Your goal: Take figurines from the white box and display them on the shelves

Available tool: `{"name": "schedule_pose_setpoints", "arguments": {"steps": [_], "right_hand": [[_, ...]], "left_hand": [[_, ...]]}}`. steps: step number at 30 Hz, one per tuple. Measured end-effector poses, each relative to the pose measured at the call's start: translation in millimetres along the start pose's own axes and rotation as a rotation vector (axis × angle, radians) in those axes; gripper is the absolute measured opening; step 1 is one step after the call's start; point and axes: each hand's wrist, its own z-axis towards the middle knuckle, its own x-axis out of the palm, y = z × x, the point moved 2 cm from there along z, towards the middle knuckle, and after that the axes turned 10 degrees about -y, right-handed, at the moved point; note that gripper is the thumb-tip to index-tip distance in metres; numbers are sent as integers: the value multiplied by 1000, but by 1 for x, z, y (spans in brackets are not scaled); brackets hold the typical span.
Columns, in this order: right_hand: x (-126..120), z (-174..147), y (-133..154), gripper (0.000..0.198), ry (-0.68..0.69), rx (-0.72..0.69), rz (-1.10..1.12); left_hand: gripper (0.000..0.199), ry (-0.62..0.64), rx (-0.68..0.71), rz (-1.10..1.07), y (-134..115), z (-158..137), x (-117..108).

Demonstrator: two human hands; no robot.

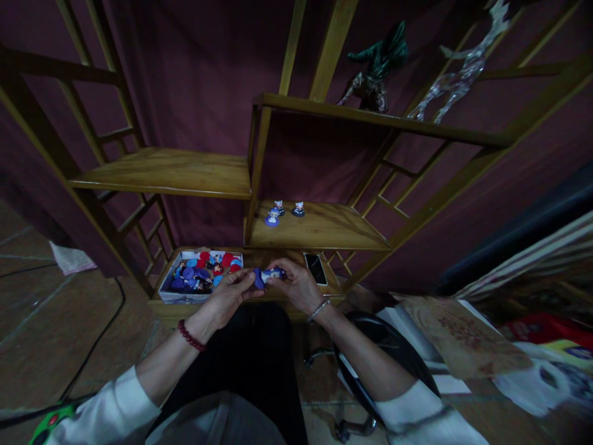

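Between both hands, in front of the lower shelf, lies a small purple-and-white figurine [267,277] on its side. My left hand [237,289] pinches its purple round base, and my right hand [296,285] grips the other end. To the left of my hands, a white box [185,298] holds many small figurines with red, blue and purple bases. Three similar figurines stand on the middle shelf: a purple-based one [272,217] in front, a dark-based one [278,206] just behind it and another dark-based one [299,209] to their right.
A phone [315,269] lies right of my hands. The wooden shelf unit [319,233] carries a green statue [377,68] and a clear deer figure [458,77] up high. A black wheeled stool [393,346] stands at right; a cable [99,334] runs along the floor at left.
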Motion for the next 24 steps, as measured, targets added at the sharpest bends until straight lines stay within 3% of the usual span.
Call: {"name": "schedule_pose_setpoints", "arguments": {"steps": [10, 24], "right_hand": [[-4, -2, 13, 12, -35, -147, -143], [-3, -10, 16, 17, -1, -481, -283]], "left_hand": [[21, 43, 13, 10, -1, 2, 2], [26, 75, -58, -33, 8, -3, 0]]}}
